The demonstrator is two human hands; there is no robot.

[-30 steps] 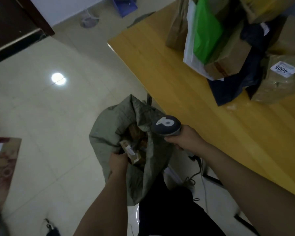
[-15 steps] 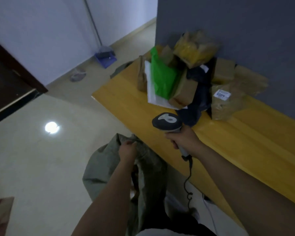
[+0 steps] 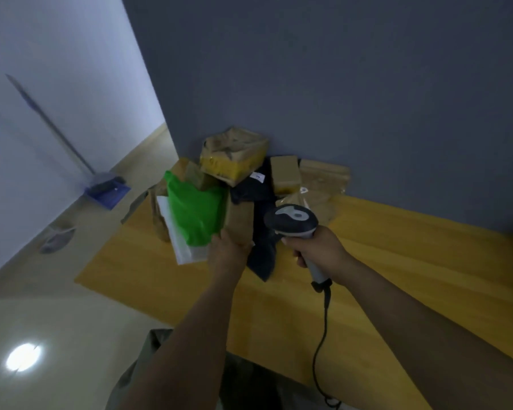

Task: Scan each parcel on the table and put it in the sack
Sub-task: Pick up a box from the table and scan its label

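A heap of parcels lies on the yellow wooden table [image 3: 397, 261] against the grey wall: a green plastic bag [image 3: 194, 211], a white bag [image 3: 184, 247], a dark mailer [image 3: 262, 250], a yellow-taped box [image 3: 231, 156] and several brown packets. My left hand [image 3: 227, 254] grips the lower end of a brown cardboard parcel [image 3: 240, 220] in the middle of the heap. My right hand [image 3: 319, 250] holds a corded barcode scanner [image 3: 292, 221], its head just right of that parcel. The grey-green sack [image 3: 139, 371] shows at the bottom, below my left forearm.
A broom and blue dustpan [image 3: 107, 190] lean on the white wall at the left. A grey object [image 3: 57, 238] lies on the tiled floor. The scanner cable [image 3: 322, 350] hangs over the table's front edge.
My left hand left the sack and reached up to the heap, taking hold of the brown parcel. The view tilted up from the floor to the table and wall. The scanner rose with my right hand.
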